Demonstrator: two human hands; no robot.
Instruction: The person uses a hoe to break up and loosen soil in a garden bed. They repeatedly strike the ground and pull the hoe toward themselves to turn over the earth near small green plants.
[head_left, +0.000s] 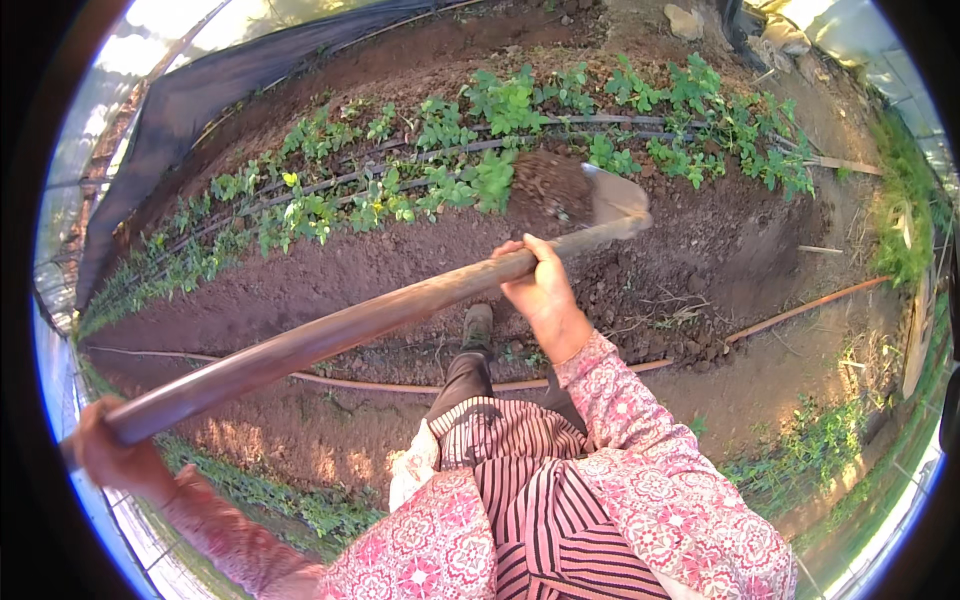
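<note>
A long wooden handle of a hoe runs from the lower left up to the middle right. My left hand is closed round its rear end at the left rim, somewhat blurred. Closer to the head, my right hand grips the handle. The metal hoe blade is at the far end, with a clump of brown soil at its left side, beside the leafy green plants of the raised bed. Whether the clump rests on the blade or is in the air, I cannot tell.
Black drip lines run along the planted bed. A thin pipe or hose lies on the soil around my legs, near my shoe. An orange-brown stick lies at the right. Dark netting borders the upper left.
</note>
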